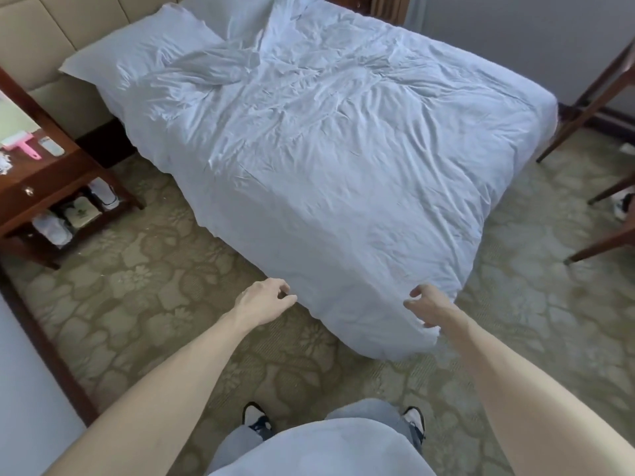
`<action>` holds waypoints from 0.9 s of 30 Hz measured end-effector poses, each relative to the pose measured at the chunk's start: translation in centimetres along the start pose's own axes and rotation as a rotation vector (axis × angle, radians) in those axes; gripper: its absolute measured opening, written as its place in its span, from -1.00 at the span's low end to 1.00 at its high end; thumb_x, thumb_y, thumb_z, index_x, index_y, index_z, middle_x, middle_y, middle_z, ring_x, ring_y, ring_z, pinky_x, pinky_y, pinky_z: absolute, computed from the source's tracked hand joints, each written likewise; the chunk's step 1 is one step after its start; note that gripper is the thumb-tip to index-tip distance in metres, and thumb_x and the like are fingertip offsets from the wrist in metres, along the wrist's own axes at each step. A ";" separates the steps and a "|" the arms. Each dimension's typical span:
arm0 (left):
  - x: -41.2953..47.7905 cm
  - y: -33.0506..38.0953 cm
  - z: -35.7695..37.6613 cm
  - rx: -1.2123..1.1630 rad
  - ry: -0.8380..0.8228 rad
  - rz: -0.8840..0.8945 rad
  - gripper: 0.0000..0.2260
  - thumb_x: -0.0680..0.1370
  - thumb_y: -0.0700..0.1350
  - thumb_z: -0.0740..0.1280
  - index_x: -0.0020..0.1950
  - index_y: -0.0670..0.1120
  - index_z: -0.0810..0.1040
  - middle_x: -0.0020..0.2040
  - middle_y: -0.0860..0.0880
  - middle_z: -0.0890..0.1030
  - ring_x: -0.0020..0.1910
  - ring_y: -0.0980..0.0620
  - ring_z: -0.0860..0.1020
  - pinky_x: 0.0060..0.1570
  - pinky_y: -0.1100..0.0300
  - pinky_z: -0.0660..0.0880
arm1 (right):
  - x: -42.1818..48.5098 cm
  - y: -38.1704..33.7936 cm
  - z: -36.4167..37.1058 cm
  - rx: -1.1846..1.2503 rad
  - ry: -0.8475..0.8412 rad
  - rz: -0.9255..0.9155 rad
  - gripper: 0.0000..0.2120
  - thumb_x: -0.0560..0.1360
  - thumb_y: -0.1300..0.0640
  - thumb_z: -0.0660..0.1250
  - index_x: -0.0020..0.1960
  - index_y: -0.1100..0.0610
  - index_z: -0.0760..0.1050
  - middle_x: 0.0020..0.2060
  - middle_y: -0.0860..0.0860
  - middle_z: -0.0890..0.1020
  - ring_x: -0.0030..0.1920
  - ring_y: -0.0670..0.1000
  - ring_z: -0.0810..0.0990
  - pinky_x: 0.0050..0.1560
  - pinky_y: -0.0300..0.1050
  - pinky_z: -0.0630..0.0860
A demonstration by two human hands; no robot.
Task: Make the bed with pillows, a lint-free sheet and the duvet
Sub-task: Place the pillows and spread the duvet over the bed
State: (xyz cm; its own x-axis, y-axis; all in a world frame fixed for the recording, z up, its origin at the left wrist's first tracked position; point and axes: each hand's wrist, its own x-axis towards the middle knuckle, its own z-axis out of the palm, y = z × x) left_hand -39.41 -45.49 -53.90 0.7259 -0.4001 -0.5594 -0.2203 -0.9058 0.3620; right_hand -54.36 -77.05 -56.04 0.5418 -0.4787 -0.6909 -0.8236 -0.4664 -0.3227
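Grip status: left hand [266,298] and right hand [429,305] are both loosely curled, fingers apart, no cloth pinched in either. The left one hangs over the carpet [154,297], just beside the hanging edge of the duvet [343,173]. The right one sits in front of the duvet's near foot corner; touching or not, can't tell.

Duvet is spread over the bed [103,146], reaches the foot and drapes down the near side and the corner, close to the carpet. Lots of creases; the worst bunch is up by the pillow [137,56] at the headboard [44,32]. What looks like a second pillow [220,15] sits behind the duvet's top fold, hard to read. Sheet is hidden under the duvet, so no call on lint.

My read: the step is squaring and smoothing the duvet from the foot corner. Task looks late stage.

How to do it well:
- Pinch the foot hem with both hands well apart, one at the corner, one along the edge.
- Lift slightly, pull toward the body, low and even, so creases run out rather than shift.
- Equal pull on both hands, else the duvet skews and the far side loses overhang.
- Don't overpull: the top edge would slide away from the pillows.
- Hold the corner off the carpet; it likely picks up fluff.
- Then flatten the bunch by the pillow with flat palms.
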 end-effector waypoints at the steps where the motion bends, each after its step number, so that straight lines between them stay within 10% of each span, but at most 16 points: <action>1: 0.1 1.8 1.4 0.004 0.001 -0.006 -0.60 0.61 0.23 0.28 0.38 0.08 0.53 0.33 0.04 0.59 0.31 -0.01 0.55 0.18 0.06 0.44 | 0.5 1.8 -0.9 -0.005 -0.007 0.006 -0.53 0.61 0.08 0.28 0.46 0.22 0.37 0.06 0.12 0.57 -0.10 0.07 0.60 -0.21 -0.08 0.62; 18: 8.6 23.4 27.1 0.097 -0.019 -0.168 -0.56 0.54 0.33 0.29 0.02 -0.05 0.59 0.00 0.02 0.61 0.02 -0.04 0.60 -0.03 0.07 0.54 | 17.2 21.2 0.1 0.559 -0.175 0.221 -0.67 0.58 0.15 0.41 0.19 0.40 0.55 -0.05 0.12 0.55 -0.26 0.03 0.60 0.10 0.23 0.64; 25: 15.4 24.5 30.6 -0.078 -0.020 -0.354 -0.51 0.55 0.34 0.30 -0.12 -0.11 0.43 -0.23 0.00 0.49 -0.29 0.01 0.49 -0.36 0.12 0.37 | 25.6 21.9 2.8 0.944 -0.332 0.351 -0.58 0.53 0.10 0.50 0.18 0.40 0.49 -0.34 0.08 0.45 -0.35 0.06 0.48 -0.23 -0.02 0.56; 27: 16.3 25.0 32.8 -0.170 -0.049 -0.433 -0.49 0.52 0.38 0.31 -0.18 -0.08 0.38 -0.24 -0.03 0.53 -0.28 -0.02 0.54 -0.38 0.15 0.32 | 26.6 22.7 3.5 0.965 -0.351 0.360 -0.39 0.52 0.07 0.51 0.40 0.37 0.39 -0.10 0.14 0.54 -0.20 0.07 0.53 -0.20 -0.02 0.60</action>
State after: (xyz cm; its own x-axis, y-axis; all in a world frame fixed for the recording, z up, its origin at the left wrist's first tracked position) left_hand -54.50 -79.25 -78.38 0.6947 0.0003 -0.7193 0.2091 -0.9569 0.2016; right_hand -59.25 -97.82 -83.99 0.2905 -0.1594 -0.9435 -0.7922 0.5130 -0.3306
